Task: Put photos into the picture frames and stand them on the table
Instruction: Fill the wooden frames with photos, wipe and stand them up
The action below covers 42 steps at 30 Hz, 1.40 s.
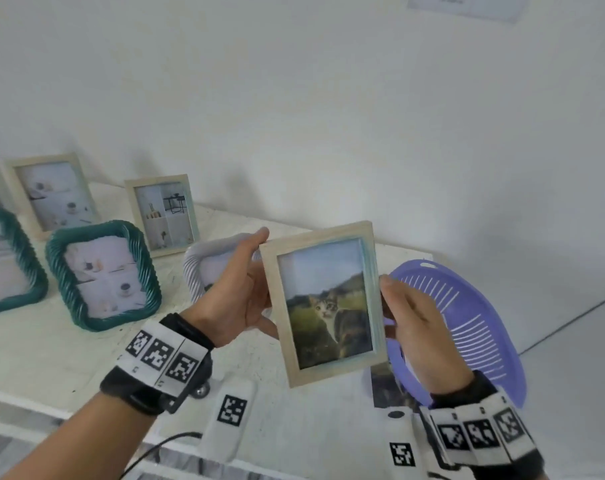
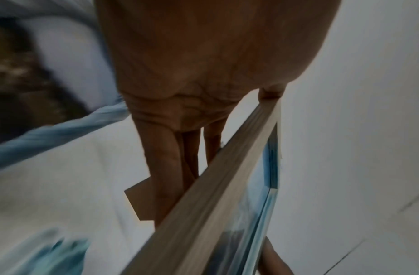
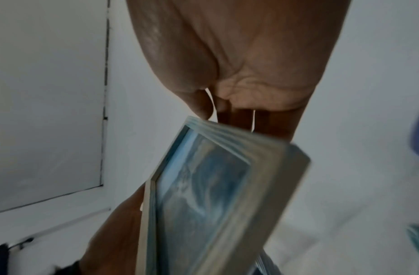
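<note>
Fingers of both hands gripping wooden frame side edges, upright portrait, photo facing camera

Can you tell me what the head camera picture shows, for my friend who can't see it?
Two hands, the left hand and the right hand, hold up a pale wooden frame with a cat photo inside. Behind it on the white table, more framed pictures stand along the wall, and a purple basket sits at the right.
</note>
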{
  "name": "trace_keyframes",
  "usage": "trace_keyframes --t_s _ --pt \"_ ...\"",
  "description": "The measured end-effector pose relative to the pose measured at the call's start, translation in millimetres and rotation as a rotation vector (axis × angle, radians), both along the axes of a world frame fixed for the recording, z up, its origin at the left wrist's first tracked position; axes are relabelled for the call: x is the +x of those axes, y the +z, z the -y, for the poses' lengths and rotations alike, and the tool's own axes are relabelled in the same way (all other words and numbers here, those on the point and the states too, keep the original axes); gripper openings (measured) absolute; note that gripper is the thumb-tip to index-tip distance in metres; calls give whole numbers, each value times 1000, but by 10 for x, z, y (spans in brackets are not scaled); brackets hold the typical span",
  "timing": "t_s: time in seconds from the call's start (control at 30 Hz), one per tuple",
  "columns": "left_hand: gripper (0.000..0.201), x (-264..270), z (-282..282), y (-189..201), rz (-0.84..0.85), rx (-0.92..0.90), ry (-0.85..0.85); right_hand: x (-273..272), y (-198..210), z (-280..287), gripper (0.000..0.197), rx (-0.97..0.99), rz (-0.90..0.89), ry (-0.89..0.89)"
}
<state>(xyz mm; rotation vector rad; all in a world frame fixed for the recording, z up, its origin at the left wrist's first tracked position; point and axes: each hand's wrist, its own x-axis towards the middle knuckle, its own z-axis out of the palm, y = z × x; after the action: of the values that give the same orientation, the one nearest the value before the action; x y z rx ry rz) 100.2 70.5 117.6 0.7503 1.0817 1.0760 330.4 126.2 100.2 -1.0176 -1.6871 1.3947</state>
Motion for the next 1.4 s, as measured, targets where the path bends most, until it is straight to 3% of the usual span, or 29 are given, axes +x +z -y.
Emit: trace_keyframes --t_s 0.07,0.1,0.23,0.4,0.5,0.77,1.03,1.4 --pt "70 -37 -133 168 -83 48 44 -44 189 -202 26 119 -29 16" --pt "69 -59 -210 259 -131 72 60 -84 273 -306 24 168 -37 15" --pt "65 -240 -575 635 -259 149 119 -355 493 -797 31 407 -18 0" --pt "62 -595 -1010 987 -384 188 145 -820 681 -1369 42 434 32 37" --pt "60 -859 -1266 1023 -402 174 141 -1092 723 -1648 39 464 70 69" --pt "55 -1411 -1876 567 -399 17 76 -1643 253 -2217 36 408 216 108" --pt "54 -1695 -2119 -104 -364 -184 28 -1875 -426 -2353 30 264 346 139" --pt "49 -1790 -2158 -615 -269 -275 2 -1928 -685 -2288 26 203 476 175"
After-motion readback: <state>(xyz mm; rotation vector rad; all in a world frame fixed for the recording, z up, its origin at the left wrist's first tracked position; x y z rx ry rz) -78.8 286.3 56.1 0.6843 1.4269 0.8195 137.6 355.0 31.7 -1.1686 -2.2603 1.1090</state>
